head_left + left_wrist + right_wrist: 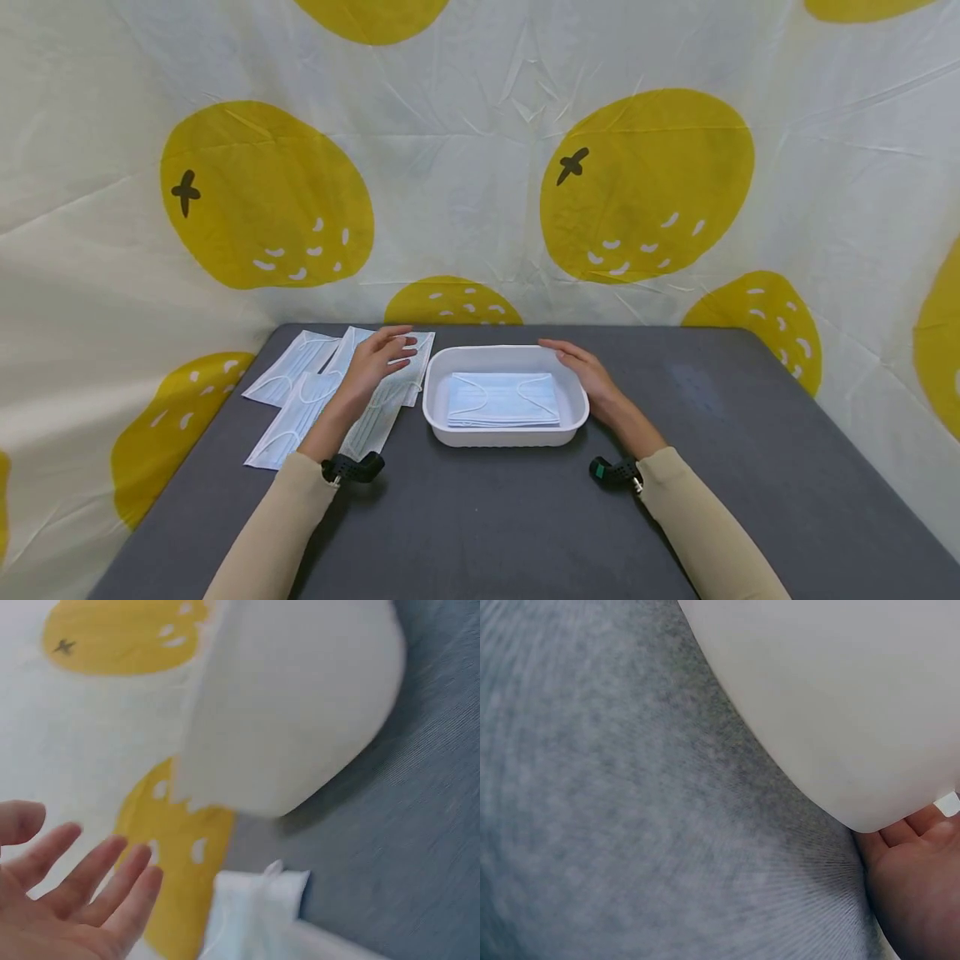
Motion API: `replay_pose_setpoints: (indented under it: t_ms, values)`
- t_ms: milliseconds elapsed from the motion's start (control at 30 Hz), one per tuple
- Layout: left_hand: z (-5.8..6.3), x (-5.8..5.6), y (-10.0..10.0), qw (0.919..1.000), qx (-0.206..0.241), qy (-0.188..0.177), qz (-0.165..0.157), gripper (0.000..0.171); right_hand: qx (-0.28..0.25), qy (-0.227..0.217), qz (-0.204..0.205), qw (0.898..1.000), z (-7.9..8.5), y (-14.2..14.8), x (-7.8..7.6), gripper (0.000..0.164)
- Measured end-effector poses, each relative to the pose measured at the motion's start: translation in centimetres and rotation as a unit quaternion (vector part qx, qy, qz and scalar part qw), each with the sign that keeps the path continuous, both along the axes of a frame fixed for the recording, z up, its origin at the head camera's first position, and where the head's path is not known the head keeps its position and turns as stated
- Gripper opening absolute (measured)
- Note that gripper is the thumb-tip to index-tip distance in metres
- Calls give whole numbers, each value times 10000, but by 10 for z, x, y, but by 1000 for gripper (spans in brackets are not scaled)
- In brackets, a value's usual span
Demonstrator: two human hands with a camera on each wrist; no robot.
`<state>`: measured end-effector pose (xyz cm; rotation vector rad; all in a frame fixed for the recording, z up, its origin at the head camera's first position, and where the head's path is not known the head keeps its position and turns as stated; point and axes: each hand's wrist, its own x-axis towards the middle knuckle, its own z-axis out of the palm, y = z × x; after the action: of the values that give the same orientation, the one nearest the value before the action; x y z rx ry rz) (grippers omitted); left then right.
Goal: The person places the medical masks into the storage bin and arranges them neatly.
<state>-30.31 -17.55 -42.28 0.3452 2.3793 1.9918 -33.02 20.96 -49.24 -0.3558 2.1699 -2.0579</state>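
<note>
A white plastic tub (506,438) stands mid-table with a small stack of pale blue face masks (504,402) lying flat inside. My right hand (588,377) rests along the tub's right side, fingers reaching around its far corner; the right wrist view shows that hand (919,881) against the outer wall, fingers partly hidden behind it. To the left of the tub, my left hand (367,364) hovers over several loose face masks (294,413), fingers spread and relaxed. Nothing is in the left palm (75,915) in the left wrist view, where a mask (251,915) lies below.
The dark grey table (480,525) ends at a white curtain (457,183) printed with yellow fruit. Loose masks overlap one another at the table's back left, close to the tub. Each wrist carries a black camera strap (352,468).
</note>
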Motion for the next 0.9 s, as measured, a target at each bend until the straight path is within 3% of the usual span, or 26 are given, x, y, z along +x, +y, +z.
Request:
replay_pose_setpoints:
  t_ms: [233, 500, 600, 733, 900]
  values:
    - [26, 3, -30, 9985, -531, 95, -24, 47, -11, 4, 6, 10000, 1, 1, 1, 45]
    - [43, 10, -60, 9952, -751, 455, 431, 50, 45, 9, 15, 10000, 2, 0, 1, 44]
    - [40, 9, -75, 9940, -684, 513, 689, 52, 90, 50, -25, 9999, 2, 0, 1, 45]
    - [28, 2, -99, 9893, -635, 567, 1182, 51, 101, 109, -20, 9999, 3, 0, 2, 45]
    - [10, -12, -130, 9755, -946, 522, 1916, 47, 84, 99, -28, 9999, 3, 1, 1, 44]
